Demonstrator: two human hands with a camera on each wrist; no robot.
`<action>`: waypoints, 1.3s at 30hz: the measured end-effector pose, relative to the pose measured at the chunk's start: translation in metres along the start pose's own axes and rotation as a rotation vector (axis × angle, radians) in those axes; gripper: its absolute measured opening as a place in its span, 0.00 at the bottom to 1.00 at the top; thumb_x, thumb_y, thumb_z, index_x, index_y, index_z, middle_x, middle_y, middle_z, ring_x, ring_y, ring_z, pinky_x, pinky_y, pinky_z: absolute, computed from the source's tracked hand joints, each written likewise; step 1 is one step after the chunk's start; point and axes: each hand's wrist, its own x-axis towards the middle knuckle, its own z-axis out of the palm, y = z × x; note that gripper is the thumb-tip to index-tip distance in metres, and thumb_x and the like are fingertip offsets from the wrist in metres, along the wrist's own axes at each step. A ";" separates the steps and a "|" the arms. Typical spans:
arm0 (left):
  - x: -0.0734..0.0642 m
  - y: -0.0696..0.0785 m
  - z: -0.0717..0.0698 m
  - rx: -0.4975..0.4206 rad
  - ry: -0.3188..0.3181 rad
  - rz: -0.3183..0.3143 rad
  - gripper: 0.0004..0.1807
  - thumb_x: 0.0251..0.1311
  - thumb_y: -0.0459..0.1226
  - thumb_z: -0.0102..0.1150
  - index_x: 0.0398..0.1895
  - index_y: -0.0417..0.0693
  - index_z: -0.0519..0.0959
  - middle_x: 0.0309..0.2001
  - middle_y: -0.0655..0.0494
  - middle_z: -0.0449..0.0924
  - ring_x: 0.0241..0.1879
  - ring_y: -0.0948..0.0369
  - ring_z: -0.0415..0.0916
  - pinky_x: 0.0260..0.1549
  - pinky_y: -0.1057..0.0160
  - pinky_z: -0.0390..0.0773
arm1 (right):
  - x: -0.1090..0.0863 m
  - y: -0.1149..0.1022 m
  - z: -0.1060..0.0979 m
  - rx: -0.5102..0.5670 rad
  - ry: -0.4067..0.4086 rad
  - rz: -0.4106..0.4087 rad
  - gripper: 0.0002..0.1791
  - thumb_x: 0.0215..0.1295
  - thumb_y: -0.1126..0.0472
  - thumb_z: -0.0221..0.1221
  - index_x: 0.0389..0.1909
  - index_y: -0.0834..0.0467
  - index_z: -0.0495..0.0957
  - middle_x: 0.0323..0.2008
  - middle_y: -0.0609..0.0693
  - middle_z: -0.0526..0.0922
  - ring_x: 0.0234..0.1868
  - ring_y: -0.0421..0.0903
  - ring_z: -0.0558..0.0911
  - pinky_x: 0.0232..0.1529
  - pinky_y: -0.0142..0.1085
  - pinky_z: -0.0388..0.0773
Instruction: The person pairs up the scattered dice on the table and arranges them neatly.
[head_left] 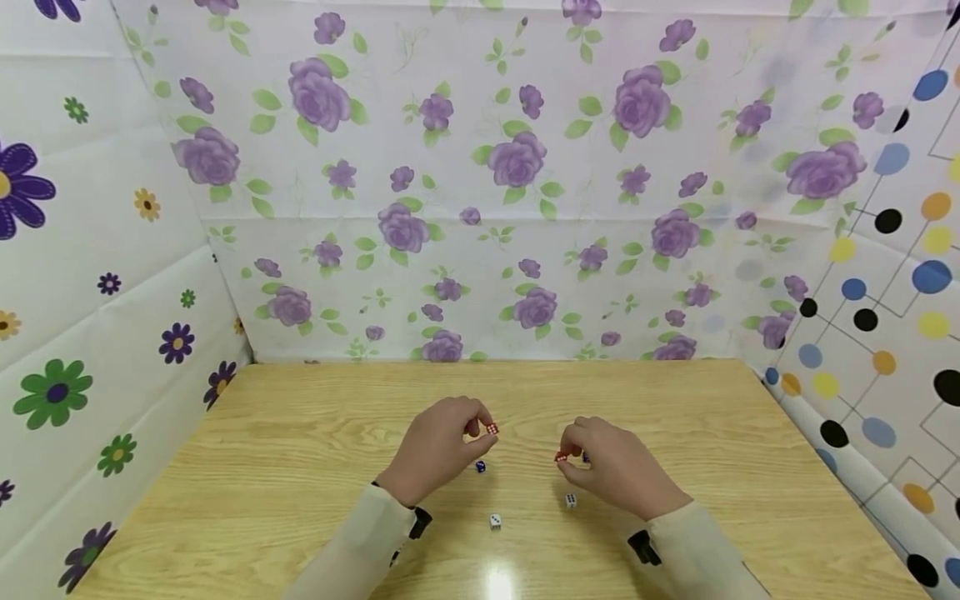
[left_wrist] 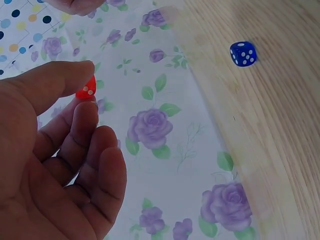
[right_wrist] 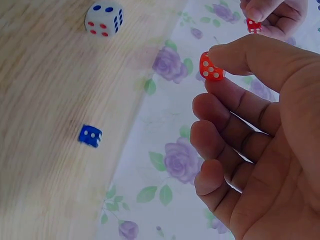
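My left hand [head_left: 442, 442] pinches a red die [head_left: 492, 429] between thumb and forefinger, above the table; the left wrist view shows the same red die [left_wrist: 86, 89] at the fingertips. Across from it my right hand [head_left: 618, 467] pinches another red die [head_left: 561, 457], whose white pips face the right wrist camera on the die [right_wrist: 211, 67]. A blue die [head_left: 481, 467] lies just below the left fingers. Partly hidden by the right fingers is a second blue die [head_left: 587, 457]. Nearer to me lie two white dice, one white die [head_left: 496, 522] toward the left and one white die [head_left: 571, 501] beside the right thumb.
The wooden table [head_left: 300, 450] stretches out under both hands. A white cloth with purple roses [head_left: 517, 158] hangs behind its far edge. Patterned cloths stand at the left, a flowered cloth [head_left: 90, 292], and at the right, a dotted cloth [head_left: 892, 333].
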 end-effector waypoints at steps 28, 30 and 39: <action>0.000 -0.005 -0.012 0.007 -0.029 0.007 0.05 0.67 0.46 0.68 0.34 0.60 0.85 0.28 0.70 0.72 0.28 0.67 0.68 0.29 0.66 0.72 | -0.003 0.002 -0.012 -0.021 0.059 0.102 0.08 0.64 0.54 0.70 0.29 0.45 0.80 0.28 0.37 0.76 0.26 0.31 0.70 0.26 0.29 0.71; 0.000 -0.004 -0.012 0.002 -0.051 0.011 0.04 0.67 0.46 0.68 0.34 0.61 0.85 0.29 0.70 0.73 0.28 0.67 0.68 0.29 0.66 0.72 | -0.003 0.002 -0.013 -0.023 0.057 0.096 0.08 0.64 0.54 0.70 0.30 0.45 0.80 0.28 0.37 0.76 0.26 0.31 0.71 0.26 0.29 0.71; -0.001 -0.003 -0.010 -0.021 -0.143 0.055 0.04 0.64 0.44 0.72 0.34 0.61 0.85 0.29 0.70 0.73 0.29 0.68 0.69 0.29 0.66 0.73 | -0.005 0.002 -0.013 0.021 0.001 0.036 0.09 0.62 0.57 0.73 0.29 0.44 0.81 0.28 0.36 0.76 0.28 0.32 0.73 0.26 0.30 0.71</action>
